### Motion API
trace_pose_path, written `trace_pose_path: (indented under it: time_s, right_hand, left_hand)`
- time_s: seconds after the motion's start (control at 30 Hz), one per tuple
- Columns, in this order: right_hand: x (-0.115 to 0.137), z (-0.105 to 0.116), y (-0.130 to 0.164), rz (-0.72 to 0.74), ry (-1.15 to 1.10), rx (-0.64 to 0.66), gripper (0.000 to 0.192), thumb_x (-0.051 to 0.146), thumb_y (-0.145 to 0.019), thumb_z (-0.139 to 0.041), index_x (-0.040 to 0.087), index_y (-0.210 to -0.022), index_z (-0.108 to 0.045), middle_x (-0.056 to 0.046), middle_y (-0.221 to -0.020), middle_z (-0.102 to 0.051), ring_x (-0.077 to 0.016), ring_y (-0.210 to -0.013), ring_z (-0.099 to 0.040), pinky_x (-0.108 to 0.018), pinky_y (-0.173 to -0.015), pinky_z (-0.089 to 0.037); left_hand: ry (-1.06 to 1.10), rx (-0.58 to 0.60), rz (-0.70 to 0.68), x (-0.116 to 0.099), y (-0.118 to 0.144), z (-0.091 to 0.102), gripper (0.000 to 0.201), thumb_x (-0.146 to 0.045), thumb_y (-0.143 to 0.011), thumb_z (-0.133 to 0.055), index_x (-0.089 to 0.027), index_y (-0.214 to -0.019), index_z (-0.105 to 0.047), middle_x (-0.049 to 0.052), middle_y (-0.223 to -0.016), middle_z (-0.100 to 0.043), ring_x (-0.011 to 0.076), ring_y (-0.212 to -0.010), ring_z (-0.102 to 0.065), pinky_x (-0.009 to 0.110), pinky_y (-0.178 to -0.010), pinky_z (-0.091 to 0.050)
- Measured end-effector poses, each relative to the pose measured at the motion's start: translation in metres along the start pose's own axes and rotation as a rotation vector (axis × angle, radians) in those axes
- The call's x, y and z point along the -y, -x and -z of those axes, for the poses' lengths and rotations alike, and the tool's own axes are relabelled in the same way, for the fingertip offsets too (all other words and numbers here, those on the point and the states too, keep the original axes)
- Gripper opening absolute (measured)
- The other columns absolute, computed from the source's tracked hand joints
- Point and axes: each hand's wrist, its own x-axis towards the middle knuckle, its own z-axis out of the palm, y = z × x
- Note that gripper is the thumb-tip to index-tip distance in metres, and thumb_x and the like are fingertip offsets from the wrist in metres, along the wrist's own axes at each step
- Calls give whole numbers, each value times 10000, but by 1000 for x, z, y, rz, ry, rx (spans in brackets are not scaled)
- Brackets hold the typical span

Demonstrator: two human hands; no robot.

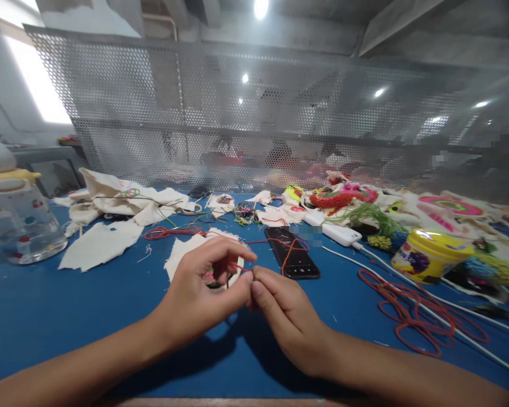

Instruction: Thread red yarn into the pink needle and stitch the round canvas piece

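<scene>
Red yarn point(237, 267), thin and limp, is pinched between both hands: left hand point(197, 299) and right hand point(286, 314), above the smooth blue counter point(68, 316).

Both bare forearms come in from the bottom edge and angle inward, so the hands meet near the middle of the view, held just above the surface. The left hand point(195, 297) shows its back to the camera, wrist nearly straight, with the fingers point(233, 252) curled forward and the thumb pressed toward the index fingertip in a fine pinch. The right hand point(286, 319) lies lower and flatter, back upward, its index finger and thumb extended to the left and closed together in a pinch. The fingertips of the two hands touch or nearly touch.
</scene>
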Motion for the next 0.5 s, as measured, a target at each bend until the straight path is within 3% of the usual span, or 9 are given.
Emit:
trace_pose_path:
  time_s: [0.1, 0.17, 0.3, 0.5]
  right_hand:
    - [0, 0, 0, 17, 7, 2, 235, 186, -946, -315, 193, -742, -432, 6, -701, -476, -105, -655, -457, -230, -609, -383]
    - [0, -1, 0, 18, 12, 9, 233, 183, -947, -316, 192, -748, -436, 7, -705, -478, -102, -657, -459, -226, -615, -383]
    - [-1, -1, 0, 9, 26, 47, 226, 204, -948, -314, 190, -768, -450, 1, -721, -494, -110, -671, -460, -234, -632, -386]
    - [-1, -1, -1, -43, 2, 93, 251, 244, -952, -296, 185, -772, -460, -16, -740, -505, -133, -729, -494, -261, -679, -396]
  left_hand:
    - [-21, -4, -49, 3, -1, 2, 350, -129, -745, -564, -209, -1081, -506, 29, -970, -537, 153, -873, -527, 278, -768, -443]
    - [-8, 18, -113, 4, -2, 5, 350, -103, -755, -542, -216, -1076, -460, 37, -1034, -509, 167, -963, -503, 309, -842, -419]
    - [-53, 158, -272, 1, -4, 11, 147, -52, -779, -478, -189, -823, -510, 10, -851, -520, 143, -825, -502, 293, -759, -415]
    - [-194, 138, -385, -1, -4, 13, 148, -46, -771, -474, -166, -706, -532, 5, -719, -519, 139, -712, -469, 309, -690, -377]
